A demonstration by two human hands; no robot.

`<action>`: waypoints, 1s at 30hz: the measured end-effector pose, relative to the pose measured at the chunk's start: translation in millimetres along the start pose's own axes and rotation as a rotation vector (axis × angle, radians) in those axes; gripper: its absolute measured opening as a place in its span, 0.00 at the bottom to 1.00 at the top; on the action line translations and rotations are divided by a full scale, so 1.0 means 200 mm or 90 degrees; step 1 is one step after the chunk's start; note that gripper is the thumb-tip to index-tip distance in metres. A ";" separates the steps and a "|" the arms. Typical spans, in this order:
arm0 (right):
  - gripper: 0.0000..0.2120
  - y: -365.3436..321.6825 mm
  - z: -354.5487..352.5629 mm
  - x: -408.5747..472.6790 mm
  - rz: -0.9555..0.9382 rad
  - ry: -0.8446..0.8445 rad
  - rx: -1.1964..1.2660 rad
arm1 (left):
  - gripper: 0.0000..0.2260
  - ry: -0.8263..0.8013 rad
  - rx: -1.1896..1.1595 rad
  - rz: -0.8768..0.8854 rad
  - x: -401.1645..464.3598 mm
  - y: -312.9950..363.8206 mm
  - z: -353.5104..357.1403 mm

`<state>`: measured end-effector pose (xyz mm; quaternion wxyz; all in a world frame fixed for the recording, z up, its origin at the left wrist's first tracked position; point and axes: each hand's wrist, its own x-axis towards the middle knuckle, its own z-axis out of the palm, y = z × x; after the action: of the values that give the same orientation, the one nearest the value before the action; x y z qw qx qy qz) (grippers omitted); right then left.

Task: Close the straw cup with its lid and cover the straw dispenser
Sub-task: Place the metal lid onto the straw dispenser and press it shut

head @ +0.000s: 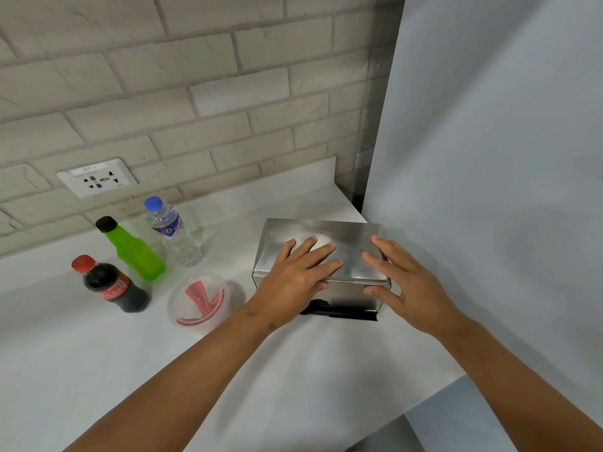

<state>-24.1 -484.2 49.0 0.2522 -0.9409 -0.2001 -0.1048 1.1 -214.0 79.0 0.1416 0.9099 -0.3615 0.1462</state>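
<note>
A steel straw dispenser (326,231) stands on the white counter (293,360) at the right, its flat metal cover lying on top. My left hand (295,277) rests flat on the cover's left half with fingers spread. My right hand (403,283) lies flat on the cover's right edge, thumb down its front. Left of the dispenser sits a clear round straw cup (198,301) holding red straws, with a clear lid on it.
Three bottles stand at the left: a dark cola bottle (109,285), a green bottle (133,249) and a water bottle (173,231). A wall socket (97,181) sits in the brick wall. A grey panel (489,158) rises right of the dispenser. The counter's front edge runs at lower right.
</note>
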 end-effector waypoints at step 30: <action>0.28 -0.10 -0.08 0.21 0.158 -0.063 0.047 | 0.24 -0.115 0.008 -0.112 0.21 -0.07 -0.03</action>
<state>3.0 -462.8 83.4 0.2879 -0.9524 -0.0983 -0.0192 39.9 -228.3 98.3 0.1151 0.9483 -0.2910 0.0531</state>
